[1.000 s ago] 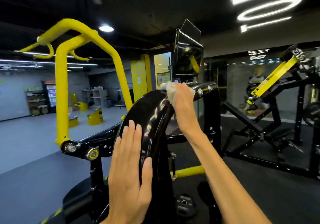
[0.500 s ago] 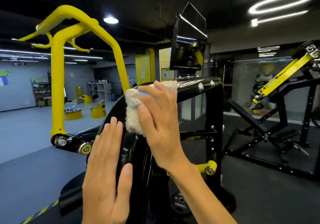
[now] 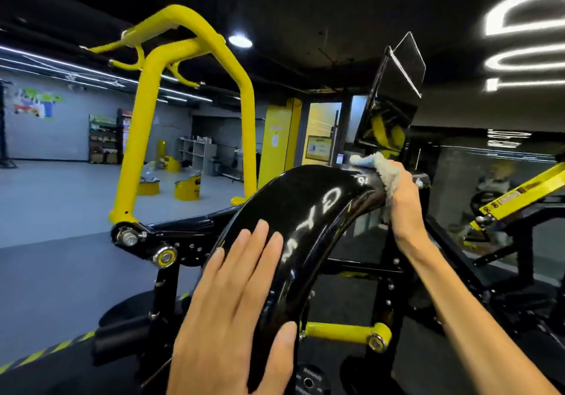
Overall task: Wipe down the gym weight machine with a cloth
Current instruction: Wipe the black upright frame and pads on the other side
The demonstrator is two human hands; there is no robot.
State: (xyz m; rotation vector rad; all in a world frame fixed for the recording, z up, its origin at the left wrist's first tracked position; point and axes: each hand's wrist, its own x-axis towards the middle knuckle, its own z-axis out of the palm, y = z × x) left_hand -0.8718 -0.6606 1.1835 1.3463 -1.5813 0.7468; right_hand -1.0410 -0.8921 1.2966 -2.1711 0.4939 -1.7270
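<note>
The weight machine has a glossy black curved cover [image 3: 299, 199] with white lettering, a black frame and a tall yellow arm [image 3: 143, 137]. My left hand [image 3: 232, 312] lies flat on the lower part of the cover, fingers straight, thumb round its right edge. My right hand [image 3: 403, 202] grips a pale grey-white cloth [image 3: 379, 165] and holds it against the far top end of the cover, on its right side. Part of the cloth is hidden by my fingers.
A black angled plate [image 3: 391, 104] rises just behind the cloth. Another black and yellow machine [image 3: 519, 199] stands at the right. A short yellow link [image 3: 348, 332] and a weight plate [image 3: 308, 379] sit low under the cover. Grey floor [image 3: 61, 199] opens to the left.
My right hand has carried the cloth from the near middle of the cover up to its far top right end. My left hand stays flat on the lower cover.
</note>
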